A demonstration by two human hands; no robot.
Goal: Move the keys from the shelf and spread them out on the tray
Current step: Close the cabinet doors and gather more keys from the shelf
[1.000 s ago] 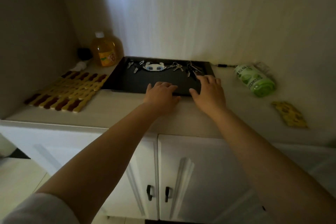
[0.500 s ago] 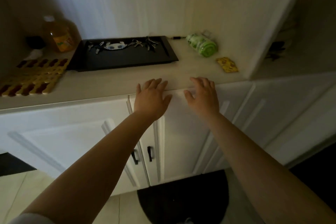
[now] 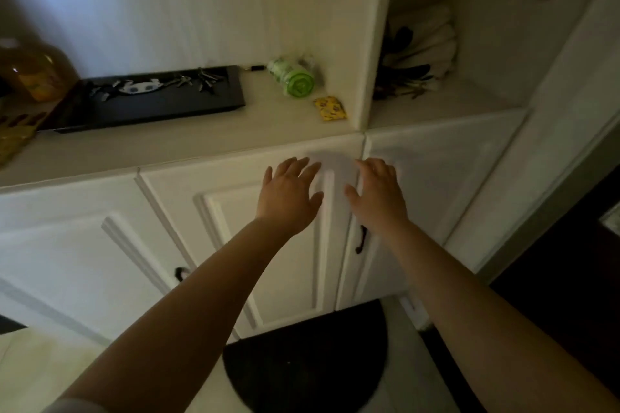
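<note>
Since a sec ago we've pulled both hands off the tray and swung right: they were at the tray's front edge, now they hang in front of the cabinet doors, below the counter lip, w/ the shelf nook newly in view at right. Keys (image 3: 157, 85) already moved lie in a loose row along the far side of the black tray (image 3: 151, 111), incl. a white fob w/ blue spots; they look spread rather than piled. In the shelf nook (image 3: 446, 100) there's a dark cluster (image 3: 401, 85) by white cloth, prob more keys, but too dim to say for sure. Left hand (image 3: 288, 193) is flat, fingers fanned, holding nothing; right hand (image 3: 377, 193) likewise flat and empty. We read this as the trip back for another batch, so the task looks partway done. Beyond the tray: an orange bottle (image 3: 33, 74) at left, a green roll (image 3: 295, 80) and a yellow packet (image 3: 330, 107) between tray and nook; dark mat (image 3: 302, 362) on the floor
</note>
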